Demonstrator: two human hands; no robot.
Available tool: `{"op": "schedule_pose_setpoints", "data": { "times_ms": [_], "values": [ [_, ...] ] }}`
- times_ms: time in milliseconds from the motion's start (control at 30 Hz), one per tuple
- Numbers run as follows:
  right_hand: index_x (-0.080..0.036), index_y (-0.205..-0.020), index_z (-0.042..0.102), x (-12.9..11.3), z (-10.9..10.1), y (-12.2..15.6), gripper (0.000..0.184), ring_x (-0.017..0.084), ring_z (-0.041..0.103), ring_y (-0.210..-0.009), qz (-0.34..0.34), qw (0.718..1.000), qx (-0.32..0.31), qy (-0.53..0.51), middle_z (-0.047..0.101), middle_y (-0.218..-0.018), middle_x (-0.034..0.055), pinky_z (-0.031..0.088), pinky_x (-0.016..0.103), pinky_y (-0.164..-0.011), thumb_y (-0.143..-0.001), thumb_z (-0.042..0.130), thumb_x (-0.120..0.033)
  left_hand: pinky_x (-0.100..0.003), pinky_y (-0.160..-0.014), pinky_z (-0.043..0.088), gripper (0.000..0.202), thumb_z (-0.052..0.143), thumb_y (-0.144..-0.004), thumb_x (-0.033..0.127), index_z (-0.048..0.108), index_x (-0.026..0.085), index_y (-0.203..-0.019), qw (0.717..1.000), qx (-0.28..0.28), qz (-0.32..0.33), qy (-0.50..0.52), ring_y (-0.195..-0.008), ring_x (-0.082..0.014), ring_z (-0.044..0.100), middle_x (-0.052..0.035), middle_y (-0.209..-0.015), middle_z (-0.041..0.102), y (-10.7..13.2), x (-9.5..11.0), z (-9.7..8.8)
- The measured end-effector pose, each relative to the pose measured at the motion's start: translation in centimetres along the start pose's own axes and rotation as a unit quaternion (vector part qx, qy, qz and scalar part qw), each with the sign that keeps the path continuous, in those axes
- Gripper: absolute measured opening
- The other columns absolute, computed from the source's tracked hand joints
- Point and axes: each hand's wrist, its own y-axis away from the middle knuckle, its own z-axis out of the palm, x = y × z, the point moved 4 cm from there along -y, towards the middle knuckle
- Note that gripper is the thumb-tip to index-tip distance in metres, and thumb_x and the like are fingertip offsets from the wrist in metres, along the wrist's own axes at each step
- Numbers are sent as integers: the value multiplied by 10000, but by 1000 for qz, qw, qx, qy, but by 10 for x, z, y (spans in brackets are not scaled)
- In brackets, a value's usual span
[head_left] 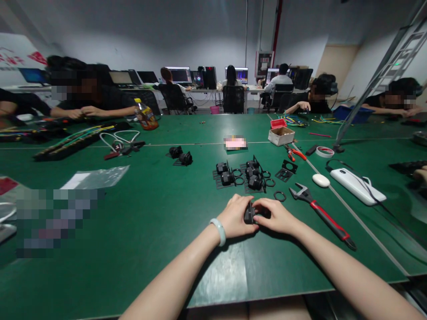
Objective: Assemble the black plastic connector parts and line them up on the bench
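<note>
Near the table's front edge, my left hand (236,216) grips a black cable gland on a bracket (248,215) between thumb and fingers. From the other side, the curled fingertips of my right hand (276,216) pinch the same part; the fingers partly cover it. Beyond my hands stand several black cable glands (227,178) on flat brackets, with black ring nuts beside them. One loose ring nut (280,192) lies just past my right hand, and a bare bracket (283,174) sits behind it. An adjustable wrench (328,217) with red-and-black handle rests right of my right hand.
Two more glands (185,158) stand farther left on the green table (150,231). To the right are a white power bank (356,186), a white oval object (320,180), a tape roll (324,152), orange-handled pliers (296,153) and a small box (281,137). Co-workers sit across the table.
</note>
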Motion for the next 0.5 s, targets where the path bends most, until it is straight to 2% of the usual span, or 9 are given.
{"op": "schedule_pose_setpoints", "data": {
  "times_ms": [167,500],
  "values": [
    [-171,-914,551,-1,-2,0,242,141,532,-781,3,1000,-2,-4,575,-853,34,426,262,-717,-675,569,-200,-328,-762,396,547,641,-546,380,470,168,-1020,1000,-16,-16,-16,-863,-218,475,-54,-938,544,-1,2,-2],
    [-175,-888,557,-2,-1,3,225,150,540,-763,5,1000,-5,-5,584,-832,32,427,272,-694,-668,574,-212,-278,-679,419,592,671,-509,411,457,220,-1027,997,-36,-70,1,-809,-208,561,-22,-909,583,3,2,-3]
  ]
}}
